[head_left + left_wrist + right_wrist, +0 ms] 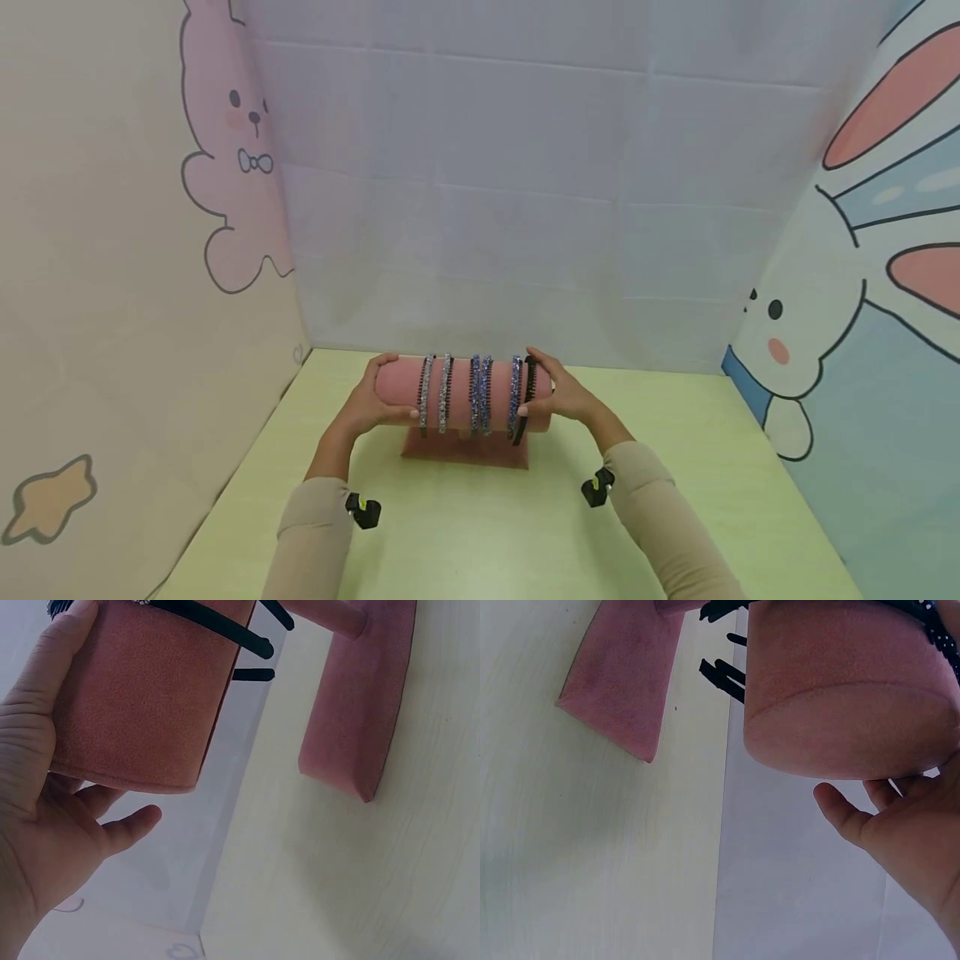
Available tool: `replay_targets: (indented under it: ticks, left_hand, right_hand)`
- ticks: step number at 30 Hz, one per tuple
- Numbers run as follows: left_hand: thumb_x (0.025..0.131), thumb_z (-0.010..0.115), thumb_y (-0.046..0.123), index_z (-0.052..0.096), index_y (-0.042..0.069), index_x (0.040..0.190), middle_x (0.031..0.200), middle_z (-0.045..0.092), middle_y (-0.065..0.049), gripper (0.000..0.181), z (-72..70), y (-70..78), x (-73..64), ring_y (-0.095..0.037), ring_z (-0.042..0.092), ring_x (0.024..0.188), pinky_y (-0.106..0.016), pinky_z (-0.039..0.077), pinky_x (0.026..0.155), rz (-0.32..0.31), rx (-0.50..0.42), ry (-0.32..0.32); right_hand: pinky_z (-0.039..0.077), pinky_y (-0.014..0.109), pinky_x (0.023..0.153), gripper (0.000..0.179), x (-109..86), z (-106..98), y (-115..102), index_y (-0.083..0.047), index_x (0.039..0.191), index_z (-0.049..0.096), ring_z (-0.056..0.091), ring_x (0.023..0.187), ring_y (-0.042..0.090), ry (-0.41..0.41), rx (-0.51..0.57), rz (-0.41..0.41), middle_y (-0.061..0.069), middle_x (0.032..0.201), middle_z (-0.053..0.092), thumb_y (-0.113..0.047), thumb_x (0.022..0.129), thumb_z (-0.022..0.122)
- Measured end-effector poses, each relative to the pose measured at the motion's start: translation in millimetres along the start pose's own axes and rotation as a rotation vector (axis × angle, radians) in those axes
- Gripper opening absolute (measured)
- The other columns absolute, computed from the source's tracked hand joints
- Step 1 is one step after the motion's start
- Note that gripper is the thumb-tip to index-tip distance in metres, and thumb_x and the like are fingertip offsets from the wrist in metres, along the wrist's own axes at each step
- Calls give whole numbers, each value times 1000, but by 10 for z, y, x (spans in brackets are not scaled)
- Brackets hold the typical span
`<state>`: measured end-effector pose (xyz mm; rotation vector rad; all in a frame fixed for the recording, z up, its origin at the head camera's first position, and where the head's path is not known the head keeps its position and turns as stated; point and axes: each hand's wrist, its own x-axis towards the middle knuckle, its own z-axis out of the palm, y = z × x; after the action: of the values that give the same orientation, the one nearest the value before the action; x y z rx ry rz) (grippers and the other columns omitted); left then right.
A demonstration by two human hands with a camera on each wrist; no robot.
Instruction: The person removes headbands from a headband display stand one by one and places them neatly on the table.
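A pink velvety headband stand (502,396), a thick horizontal roll on a post and flat base (465,450), stands on the table. Several glittery headbands with comb teeth sit around the roll: silver ones (444,400) on the left, blue ones (476,392) from the middle to the right, and a black band (530,382) by the right end. My left hand (363,407) grips the roll's left end, its thumb along the front beside a silver band. At the right end my right hand (567,395) holds the roll, thumb over the front near the black band. Dark headband tips (724,679) poke out below the roll.
The pale yellow-green table (465,542) meets a white cloth backdrop (480,208) just behind the stand. Side walls with cartoon figures, a pink bear (240,150) and a white rabbit (810,333), flank it. A small black camera sits on each wrist.
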<state>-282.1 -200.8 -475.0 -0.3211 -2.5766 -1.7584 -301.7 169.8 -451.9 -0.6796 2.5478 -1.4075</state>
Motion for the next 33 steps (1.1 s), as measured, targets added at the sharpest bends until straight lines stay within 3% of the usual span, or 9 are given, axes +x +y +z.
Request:
replay_targets:
  ticks: [6, 14, 19, 24, 28, 33]
  left_hand:
    - [52, 93, 25, 33, 24, 133, 154, 9, 1, 101, 8, 9, -21, -36, 39, 123, -51, 40, 90, 24, 53, 44]
    - [52, 93, 21, 29, 28, 137, 135, 37, -13, 106, 23, -3, -30, -37, 50, 107, -48, 46, 81, -2, -7, 32]
    - [53, 92, 20, 26, 27, 140, 132, 39, -16, 110, 7, 0, -31, -38, 49, 108, -48, 46, 82, -1, -22, 5]
    - [54, 92, 20, 23, 32, 142, 132, 38, -15, 113, 3, 7, -28, -38, 48, 109, -48, 45, 82, -6, -16, -4]
    - [54, 92, 21, 25, 31, 140, 131, 39, -15, 110, 19, -4, -12, -38, 49, 107, -48, 46, 81, -4, -16, -6]
    - [54, 92, 22, 27, 29, 139, 130, 40, -15, 107, 18, -24, -16, -38, 50, 105, -47, 47, 79, -11, -15, 5]
  right_hand:
    - [23, 60, 99, 110, 18, 8, 32, -24, 149, 16, 17, 135, 35, -26, -34, -16, 13, 150, 16, -35, 63, 85]
    - [27, 57, 99, 106, 37, 16, 72, -22, 147, 20, 28, 130, 33, -11, -21, -35, 14, 145, 24, -30, 63, 86]
    - [26, 58, 99, 107, 43, 15, 66, -23, 147, 20, 27, 130, 34, -12, -28, -41, 14, 145, 24, -32, 63, 86]
    - [25, 59, 98, 108, 45, -8, 46, -20, 148, 20, 24, 132, 34, -16, -62, -40, 14, 147, 21, -34, 63, 85]
    - [32, 56, 95, 104, 34, -46, 41, -16, 146, 23, 38, 122, 35, -9, -7, -25, 15, 141, 32, -28, 64, 86]
    - [28, 58, 97, 95, 15, -71, 50, -14, 144, 23, 32, 127, 35, -15, 91, -20, 17, 140, 34, -16, 70, 82]
